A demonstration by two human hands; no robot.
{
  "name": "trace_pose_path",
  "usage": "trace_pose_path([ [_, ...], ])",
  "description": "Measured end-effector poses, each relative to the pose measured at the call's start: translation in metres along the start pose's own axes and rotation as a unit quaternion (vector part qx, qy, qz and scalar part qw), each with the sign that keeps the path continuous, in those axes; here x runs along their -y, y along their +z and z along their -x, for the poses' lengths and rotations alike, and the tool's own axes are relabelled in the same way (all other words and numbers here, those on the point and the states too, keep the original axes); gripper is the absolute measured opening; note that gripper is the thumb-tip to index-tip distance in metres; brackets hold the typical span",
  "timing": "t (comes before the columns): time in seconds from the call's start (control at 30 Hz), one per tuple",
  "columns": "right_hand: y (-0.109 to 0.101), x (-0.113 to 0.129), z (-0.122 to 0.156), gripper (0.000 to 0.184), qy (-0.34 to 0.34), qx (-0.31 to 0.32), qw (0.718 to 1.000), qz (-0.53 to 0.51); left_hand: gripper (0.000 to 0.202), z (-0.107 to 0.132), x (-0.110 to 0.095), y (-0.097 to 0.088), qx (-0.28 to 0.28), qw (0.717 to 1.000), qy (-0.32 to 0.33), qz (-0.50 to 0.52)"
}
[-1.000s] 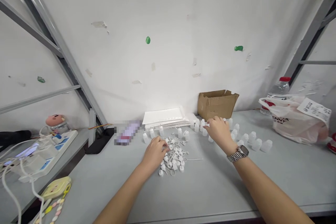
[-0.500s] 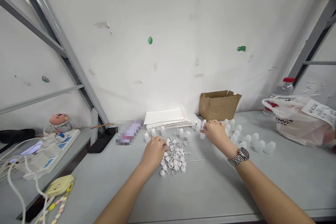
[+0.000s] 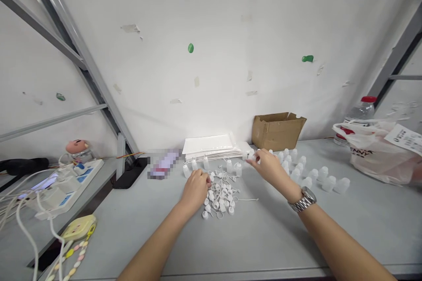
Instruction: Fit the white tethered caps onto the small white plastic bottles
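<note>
My left hand [image 3: 195,188] rests with curled, closed fingers at the left edge of a pile of small white caps with loop straps [image 3: 222,197]. What its fingertips hold, if anything, is hidden. Further right, my right hand [image 3: 267,167] has its fingers closed on a small translucent bottle [image 3: 249,154], which is tilted near the white stack. Several capped bottles [image 3: 229,166] stand in a row behind the pile. To the right of my right hand is a group of small translucent bottles without straps [image 3: 314,174].
A stack of white flat sheets [image 3: 209,145] and an open cardboard box [image 3: 278,131] stand against the wall. On the right are a plastic bag [image 3: 372,158] and a red-capped water bottle [image 3: 362,109]. A phone-like blurred item [image 3: 164,164] and a power strip [image 3: 70,191] lie left.
My right hand has shifted slightly, and the bottle at its fingers now leans over toward the left. My left hand stays at the pile's edge. The view has shifted a little.
</note>
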State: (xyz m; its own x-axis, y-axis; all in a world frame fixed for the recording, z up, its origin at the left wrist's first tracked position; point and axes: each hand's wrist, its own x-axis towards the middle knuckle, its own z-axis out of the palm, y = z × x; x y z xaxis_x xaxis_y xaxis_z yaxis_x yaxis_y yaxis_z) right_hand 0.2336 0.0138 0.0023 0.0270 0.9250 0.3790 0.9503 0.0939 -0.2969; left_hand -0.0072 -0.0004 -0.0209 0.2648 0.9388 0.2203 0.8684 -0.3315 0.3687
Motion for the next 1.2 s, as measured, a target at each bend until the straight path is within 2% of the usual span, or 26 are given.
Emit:
trace_pose_path([
  [0.1,-0.012,0.007,0.002,0.026,0.050,-0.071,0.982,-0.170,0.015,0.000,-0.003,-0.005,-0.024,0.998,-0.028,0.048],
  [0.2,-0.012,0.017,0.008,0.028,0.044,-0.077,0.948,-0.306,0.013,-0.002,-0.004,-0.009,-0.051,0.986,-0.067,0.143],
  [0.27,-0.008,0.024,0.012,0.030,0.029,-0.053,0.923,-0.379,0.009,-0.004,-0.003,-0.010,-0.079,0.961,-0.096,0.249],
  [0.33,-0.003,0.032,0.017,0.033,0.021,0.000,0.895,-0.445,0.008,-0.006,-0.004,-0.011,-0.098,0.924,-0.118,0.350],
  [0.47,0.001,0.049,0.025,0.035,0.015,0.102,0.839,-0.535,0.021,-0.008,-0.006,-0.016,-0.087,0.857,-0.144,0.487],
  [0.53,0.000,0.056,0.029,0.032,0.005,0.123,0.822,-0.556,0.026,-0.008,-0.008,-0.018,-0.075,0.842,-0.147,0.514],
  [0.6,-0.001,0.060,0.032,0.029,-0.001,0.126,0.813,-0.568,0.027,-0.008,-0.009,-0.019,-0.066,0.839,-0.150,0.518],
  [0.67,-0.001,0.062,0.033,0.027,0.001,0.131,0.811,-0.570,0.025,-0.008,-0.009,-0.018,-0.054,0.841,-0.151,0.517],
  [0.77,0.003,0.061,0.033,0.030,-0.001,0.157,0.821,-0.550,0.018,-0.009,-0.007,-0.013,-0.056,0.868,-0.139,0.474],
  [0.9,0.012,0.058,0.032,0.037,-0.021,0.184,0.845,-0.502,0.010,-0.007,-0.003,-0.006,-0.111,0.908,-0.117,0.386],
  [1.03,0.018,0.057,0.032,0.027,-0.046,0.179,0.880,-0.436,0.009,-0.005,0.001,-0.004,-0.144,0.953,-0.080,0.255],
  [1.1,0.020,0.057,0.033,0.026,-0.056,0.175,0.895,-0.406,0.008,-0.006,0.001,-0.004,-0.132,0.952,-0.090,0.261],
  [1.2,0.025,0.056,0.034,0.023,-0.062,0.163,0.910,-0.376,0.008,-0.007,0.000,-0.004,-0.119,0.936,-0.109,0.313],
])
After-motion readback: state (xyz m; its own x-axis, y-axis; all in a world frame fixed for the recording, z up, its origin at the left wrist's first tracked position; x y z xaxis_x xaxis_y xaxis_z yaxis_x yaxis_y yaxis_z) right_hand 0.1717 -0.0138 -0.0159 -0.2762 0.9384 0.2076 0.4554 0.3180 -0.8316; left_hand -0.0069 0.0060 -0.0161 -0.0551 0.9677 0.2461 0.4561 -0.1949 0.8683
